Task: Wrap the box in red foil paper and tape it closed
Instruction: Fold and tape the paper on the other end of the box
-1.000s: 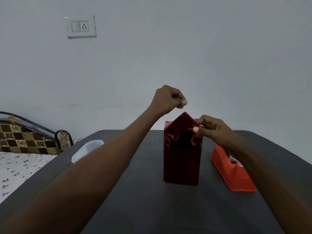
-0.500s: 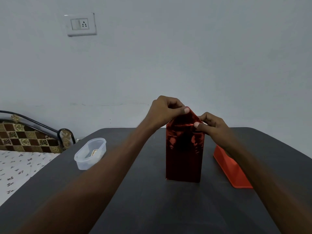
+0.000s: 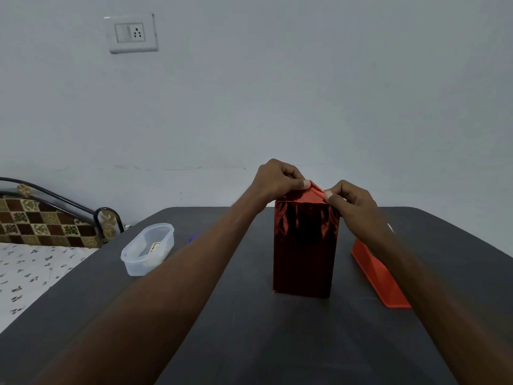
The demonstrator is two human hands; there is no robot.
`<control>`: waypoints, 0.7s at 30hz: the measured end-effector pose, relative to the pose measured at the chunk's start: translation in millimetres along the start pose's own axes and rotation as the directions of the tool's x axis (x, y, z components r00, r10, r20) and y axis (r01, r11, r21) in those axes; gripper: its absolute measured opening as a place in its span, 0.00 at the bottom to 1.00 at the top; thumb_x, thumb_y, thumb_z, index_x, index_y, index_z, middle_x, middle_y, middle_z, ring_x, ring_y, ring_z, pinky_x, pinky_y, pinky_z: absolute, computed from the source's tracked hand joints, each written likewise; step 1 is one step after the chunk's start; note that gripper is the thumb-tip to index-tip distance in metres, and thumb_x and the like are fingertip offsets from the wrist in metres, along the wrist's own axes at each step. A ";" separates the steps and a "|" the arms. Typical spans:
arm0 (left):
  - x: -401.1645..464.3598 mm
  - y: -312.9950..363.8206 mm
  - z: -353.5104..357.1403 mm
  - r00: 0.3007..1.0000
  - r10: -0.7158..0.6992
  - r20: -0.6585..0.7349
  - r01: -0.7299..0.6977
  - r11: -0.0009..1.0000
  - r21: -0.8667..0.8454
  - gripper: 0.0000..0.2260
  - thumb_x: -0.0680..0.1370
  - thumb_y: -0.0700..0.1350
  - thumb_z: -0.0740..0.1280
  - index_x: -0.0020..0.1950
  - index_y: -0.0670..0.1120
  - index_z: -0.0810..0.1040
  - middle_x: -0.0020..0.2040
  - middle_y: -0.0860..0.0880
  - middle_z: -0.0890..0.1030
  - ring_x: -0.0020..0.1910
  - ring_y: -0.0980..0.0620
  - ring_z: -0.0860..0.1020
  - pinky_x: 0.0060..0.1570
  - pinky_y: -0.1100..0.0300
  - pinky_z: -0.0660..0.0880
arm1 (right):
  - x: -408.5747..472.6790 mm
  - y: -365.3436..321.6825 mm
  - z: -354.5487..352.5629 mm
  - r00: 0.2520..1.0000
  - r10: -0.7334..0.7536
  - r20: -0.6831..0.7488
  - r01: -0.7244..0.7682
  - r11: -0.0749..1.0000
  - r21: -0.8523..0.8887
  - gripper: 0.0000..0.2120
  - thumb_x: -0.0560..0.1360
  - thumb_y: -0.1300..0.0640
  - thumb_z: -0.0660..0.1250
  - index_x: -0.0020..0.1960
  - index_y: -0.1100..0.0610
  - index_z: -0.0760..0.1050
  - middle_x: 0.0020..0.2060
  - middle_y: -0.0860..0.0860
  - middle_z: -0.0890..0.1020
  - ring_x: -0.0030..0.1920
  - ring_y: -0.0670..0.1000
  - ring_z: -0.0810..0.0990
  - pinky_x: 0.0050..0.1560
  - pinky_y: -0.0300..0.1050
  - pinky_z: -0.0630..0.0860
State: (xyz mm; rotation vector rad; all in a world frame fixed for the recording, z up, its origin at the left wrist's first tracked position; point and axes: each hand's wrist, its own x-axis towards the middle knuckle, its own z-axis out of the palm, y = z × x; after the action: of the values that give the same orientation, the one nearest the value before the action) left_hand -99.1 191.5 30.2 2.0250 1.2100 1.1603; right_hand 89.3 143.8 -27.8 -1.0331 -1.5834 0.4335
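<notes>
I see the box [image 3: 304, 245], covered in red foil paper [image 3: 304, 194], standing upright near the middle of the dark counter [image 3: 249, 343]. At its top the foil is folded into a peaked flap. My left hand [image 3: 277, 182] is at the left slope of that peak, its fingers curled and its thumb pressed on the foil, pinching the flap. My right hand [image 3: 349, 201] is at the right top corner, its thumb and curled fingers pinching the foil edge there. Both forearms reach in from the near edge of the counter.

Just right of the box, partly behind my right forearm, an orange-red tape dispenser [image 3: 380, 276] sits on the counter. To the left, well apart from the box, lies a clear plastic container [image 3: 147, 250] with its lid on. Beyond the counter's left edge is a bed [image 3: 30, 262] with a floral sheet and a checkered headboard. A switch and socket plate [image 3: 132, 33] is mounted on the pale wall.
</notes>
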 end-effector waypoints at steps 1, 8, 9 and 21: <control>0.5 -2.5 1.0 1.000 0.005 -0.002 -0.005 1.000 0.006 0.06 0.71 0.46 0.77 0.42 0.44 0.86 0.38 0.50 0.85 0.35 0.61 0.80 0.35 0.70 0.73 | 0.1 0.7 1.7 1.000 0.005 -0.010 -0.005 1.000 -0.001 0.08 0.80 0.58 0.65 0.43 0.55 0.76 0.33 0.42 0.78 0.31 0.38 0.74 0.35 0.31 0.70; 1.8 -13.8 5.2 1.000 0.006 0.001 -0.006 1.000 0.006 0.05 0.71 0.45 0.78 0.43 0.44 0.87 0.41 0.51 0.86 0.45 0.55 0.84 0.48 0.62 0.80 | 7.4 9.7 5.2 0.995 0.102 -0.021 -0.100 0.992 0.073 0.02 0.74 0.53 0.65 0.46 0.49 0.76 0.43 0.48 0.81 0.42 0.49 0.78 0.47 0.51 0.74; 2.3 -13.9 5.0 1.000 -0.003 0.003 0.003 1.000 0.004 0.05 0.70 0.44 0.78 0.43 0.44 0.87 0.41 0.51 0.86 0.45 0.55 0.84 0.48 0.62 0.80 | 8.2 9.3 5.1 0.996 0.093 -0.012 -0.092 0.992 0.084 0.03 0.74 0.54 0.65 0.46 0.49 0.77 0.43 0.48 0.81 0.44 0.49 0.78 0.48 0.52 0.74; 3.9 -9.5 9.3 0.993 -0.097 -0.062 0.100 0.994 0.053 0.05 0.72 0.42 0.75 0.48 0.46 0.86 0.32 0.55 0.79 0.33 0.62 0.77 0.35 0.69 0.70 | 1.6 8.7 9.5 0.997 0.026 -0.072 -0.024 0.999 0.033 0.14 0.79 0.60 0.61 0.48 0.49 0.84 0.45 0.44 0.85 0.49 0.47 0.81 0.48 0.43 0.73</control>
State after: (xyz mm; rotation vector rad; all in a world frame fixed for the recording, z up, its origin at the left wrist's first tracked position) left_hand -94.4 199.5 19.9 1.9597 1.3697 1.1578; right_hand 83.9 152.2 -36.1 -1.0341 -1.4958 0.4323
